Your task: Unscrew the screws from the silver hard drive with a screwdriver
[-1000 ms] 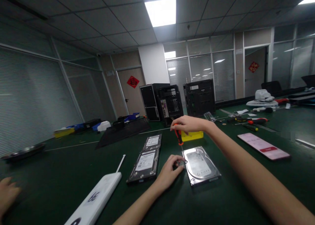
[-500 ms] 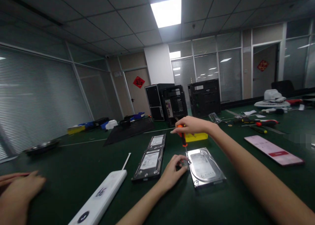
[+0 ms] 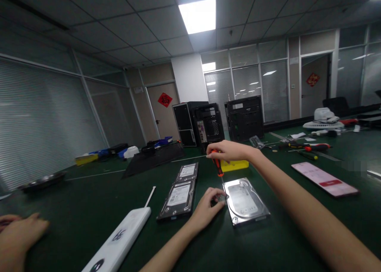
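Observation:
A silver hard drive (image 3: 245, 200) lies label-up on the green table. My right hand (image 3: 230, 150), above its far left corner, is closed around the orange and black handle of a screwdriver (image 3: 218, 167). The screwdriver leans slightly, its shaft reaching down to the drive's left edge, where the tip is hard to make out. My left hand (image 3: 208, 206) rests beside that same edge with fingers curled and thumb towards the index finger; what lies between them is unclear. Two darker hard drives (image 3: 178, 196) sit end to end to the left of my left hand.
A white power bank-like bar (image 3: 119, 240) with a short strap lies front left. Another person's hands (image 3: 22, 232) are at the left edge. A pink-screened phone (image 3: 324, 179), a yellow tray (image 3: 235, 165), tools (image 3: 318, 147) and black computer cases (image 3: 244, 117) stand or lie around.
The view has shifted slightly, moving everything a little left. The screwdriver handle tilts a bit more to the left; both my hands stay by the silver drive.

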Motion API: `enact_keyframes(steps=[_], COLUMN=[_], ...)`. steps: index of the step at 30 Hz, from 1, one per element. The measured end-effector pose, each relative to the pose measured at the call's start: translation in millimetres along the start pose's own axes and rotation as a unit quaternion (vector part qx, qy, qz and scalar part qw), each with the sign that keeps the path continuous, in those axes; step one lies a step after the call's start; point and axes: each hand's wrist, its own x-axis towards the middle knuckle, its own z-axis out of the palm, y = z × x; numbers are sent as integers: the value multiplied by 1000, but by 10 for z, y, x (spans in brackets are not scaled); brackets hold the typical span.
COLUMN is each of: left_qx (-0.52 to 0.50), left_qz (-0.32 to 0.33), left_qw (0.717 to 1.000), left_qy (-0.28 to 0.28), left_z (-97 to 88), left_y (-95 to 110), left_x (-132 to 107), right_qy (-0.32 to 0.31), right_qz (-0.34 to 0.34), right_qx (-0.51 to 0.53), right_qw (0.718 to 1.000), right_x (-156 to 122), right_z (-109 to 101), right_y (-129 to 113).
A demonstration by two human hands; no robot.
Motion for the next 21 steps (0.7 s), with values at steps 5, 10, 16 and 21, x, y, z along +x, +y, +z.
enact_keyframes(steps=[5,10,16,21], left_qx=[-11,-14,-13,-14], left_qz=[8,8,7,2], left_qw=[1000,1000,1000,1000], left_qy=[5,3,0,-6], left_z=[2,5,7,-7], left_y=[-22,-32,-44,-37], left_x=[15,25,37,45], right_qy=[23,4,-11,-2], right_qz=[5,54,21,31], right_qx=[-60,-49,-14,-59], right_qw=[998,997,1000,998], right_x=[25,-3,-36,-45], right_z=[-5,-28,-48,-68], right_y=[-6,-63,-52,-18])
